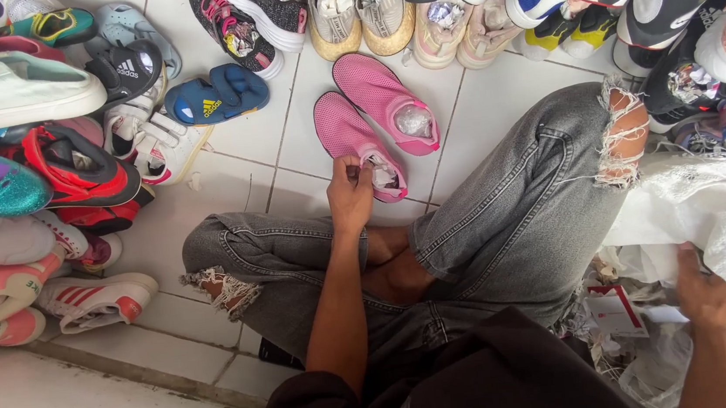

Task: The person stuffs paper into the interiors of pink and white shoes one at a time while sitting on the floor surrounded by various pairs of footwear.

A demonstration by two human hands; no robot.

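I sit cross-legged on a white tiled floor in torn grey jeans (pixel 512 208). My left hand (pixel 350 195) reaches forward and grips the heel of a pink mesh shoe (pixel 349 140) stuffed with paper. Its pink mate (pixel 380 97) lies just beyond it, apart from my fingers. My right hand (pixel 705 292) is down at my right side, with its fingers closed on the edge of a white woven sack (pixel 722 207).
Piles of shoes ring me: white, red and teal ones at the left (pixel 26 155), a blue sandal (pixel 215 96), several rows of sneakers across the top (pixel 451 4) and right. Crumpled paper and plastic (pixel 637 329) lie by the sack. A raised floor ledge (pixel 91 403) runs at the lower left.
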